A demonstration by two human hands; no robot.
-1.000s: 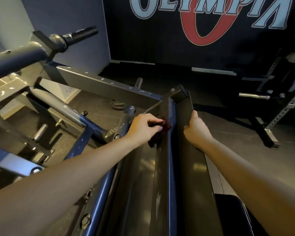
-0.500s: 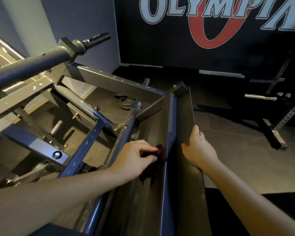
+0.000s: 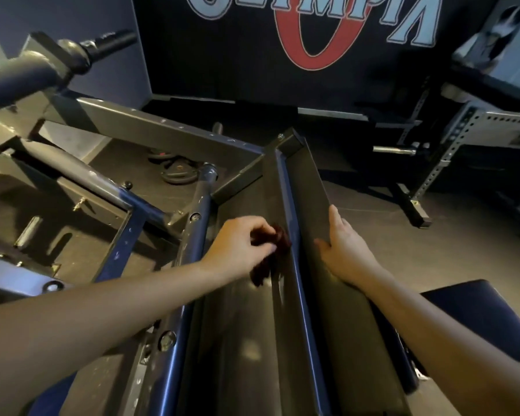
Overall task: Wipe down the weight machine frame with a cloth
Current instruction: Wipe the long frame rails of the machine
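Observation:
A long grey beam of the weight machine frame (image 3: 305,181) runs away from me down the middle of the view. My left hand (image 3: 237,247) grips a bunched dark red cloth (image 3: 272,250) and holds it against the beam's left face, beside the blue centre edge. My right hand (image 3: 344,247) rests on the beam's right side with its fingers extended along the outer edge. Part of the cloth is hidden under my left fingers.
Grey and blue cross bars and a round tube (image 3: 198,211) of the machine lie to the left. Weight plates (image 3: 179,172) sit on the floor beyond. A perforated rack (image 3: 445,151) stands at the right, a dark padded seat (image 3: 487,319) lower right.
My left hand slid the cloth back along the beam toward me, then shifted slightly. My right hand also moved nearer along the right edge. The camera view tilted.

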